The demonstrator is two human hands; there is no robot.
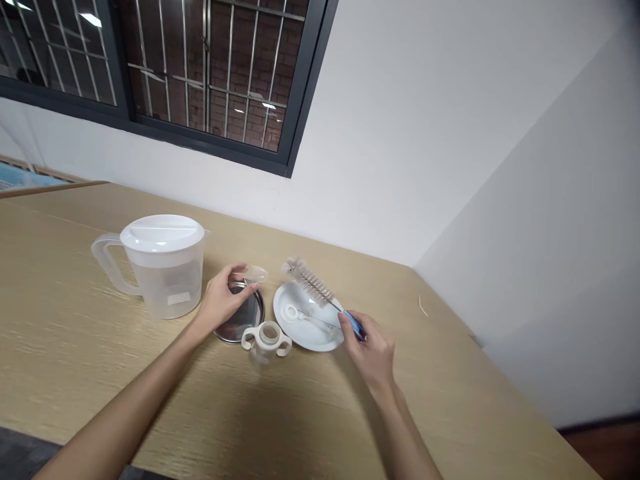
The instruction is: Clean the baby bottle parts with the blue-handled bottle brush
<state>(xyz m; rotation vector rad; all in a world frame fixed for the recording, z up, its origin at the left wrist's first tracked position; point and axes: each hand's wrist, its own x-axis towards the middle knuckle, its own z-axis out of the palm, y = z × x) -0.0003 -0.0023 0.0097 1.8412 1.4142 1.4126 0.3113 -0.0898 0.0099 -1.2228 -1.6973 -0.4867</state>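
My right hand [369, 347] grips the blue handle of a bottle brush [311, 281], its pale bristles pointing up and left above a white dish [315, 343]. In that dish lie a white ring-shaped piece [291, 313] and a thin clear part, perhaps a straw. Between the thumb and fingers of my left hand [227, 293] is a small clear plastic cap [257, 274], held over a round metal tray [240, 321]. A baby bottle [266, 343] with a two-handled cream collar stands upright in front of the tray and dish, its top uncovered.
A translucent lidded pitcher [170, 280] stands left of the tray. Behind the wooden table [450, 387] are a white wall and a barred window [210, 73]. A thin pale strip [423, 306] lies toward the right edge. Something blue [25, 177] shows at far left.
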